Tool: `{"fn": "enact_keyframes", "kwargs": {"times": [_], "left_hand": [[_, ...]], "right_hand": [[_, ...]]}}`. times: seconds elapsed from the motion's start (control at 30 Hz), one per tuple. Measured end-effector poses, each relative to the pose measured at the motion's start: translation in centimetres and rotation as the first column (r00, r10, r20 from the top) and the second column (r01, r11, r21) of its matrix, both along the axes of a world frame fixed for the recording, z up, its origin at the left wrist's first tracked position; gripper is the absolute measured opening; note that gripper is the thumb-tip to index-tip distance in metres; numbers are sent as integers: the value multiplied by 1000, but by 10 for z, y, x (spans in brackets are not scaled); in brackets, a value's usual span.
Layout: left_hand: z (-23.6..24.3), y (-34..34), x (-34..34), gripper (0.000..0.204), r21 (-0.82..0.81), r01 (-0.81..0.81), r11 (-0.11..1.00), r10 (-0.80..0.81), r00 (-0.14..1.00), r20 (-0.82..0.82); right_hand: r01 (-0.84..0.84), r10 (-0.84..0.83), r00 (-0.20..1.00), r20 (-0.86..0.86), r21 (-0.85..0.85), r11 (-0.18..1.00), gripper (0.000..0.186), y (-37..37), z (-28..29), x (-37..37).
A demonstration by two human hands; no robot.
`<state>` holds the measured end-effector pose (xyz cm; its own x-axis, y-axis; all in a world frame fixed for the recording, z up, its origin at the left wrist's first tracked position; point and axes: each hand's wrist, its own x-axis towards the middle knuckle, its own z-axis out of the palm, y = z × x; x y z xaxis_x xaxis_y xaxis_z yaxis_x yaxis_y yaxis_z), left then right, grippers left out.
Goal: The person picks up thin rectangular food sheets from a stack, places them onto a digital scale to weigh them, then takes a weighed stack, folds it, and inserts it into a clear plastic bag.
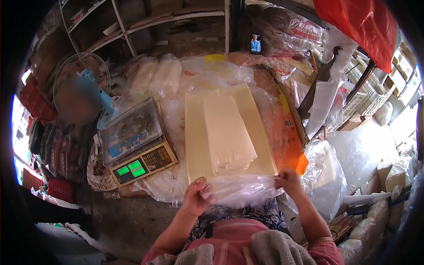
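My left hand (197, 195) and my right hand (289, 180) each pinch one side of a clear plastic bag (243, 190) held just below the table's near edge. Right above the bag lies a narrow stack of pale cream sheets (227, 134) on top of a wider stack of the same sheets (194, 137). Both stacks rest on crinkled clear plastic over the table (170, 119). The bag's inside is hidden by its folds.
An electronic scale (134, 141) with green displays stands left of the sheets. Behind are bagged pale goods (159, 75), a fan (81, 86), shelves and a red bag (366, 24). Filled clear bags (324, 176) sit at my right, by white crates (366, 92).
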<state>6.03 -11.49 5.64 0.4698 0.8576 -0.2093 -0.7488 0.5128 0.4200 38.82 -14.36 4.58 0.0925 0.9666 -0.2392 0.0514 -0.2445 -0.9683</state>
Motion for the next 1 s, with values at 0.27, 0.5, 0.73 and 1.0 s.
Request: {"fn": "enact_keyframes", "kwargs": {"times": [0.27,0.5,0.73,1.0], "left_hand": [[4,3,-2,30,74,45,996,-3,869,-495],[35,7,13,32,59,13,998,23,820,-572],[71,19,29,36,26,-46,999,53,918,-392],[68,24,-9,57,822,501,271,914,134,-382]], "right_hand": [[208,-356,590,-725,-290,934,45,-10,27,3],[43,-410,826,386,682,730,23,7,74,-12],[-888,764,299,572,-126,442,36,1,46,-82],[-926,837,206,507,-174,334,30,37,68,-58]]}}
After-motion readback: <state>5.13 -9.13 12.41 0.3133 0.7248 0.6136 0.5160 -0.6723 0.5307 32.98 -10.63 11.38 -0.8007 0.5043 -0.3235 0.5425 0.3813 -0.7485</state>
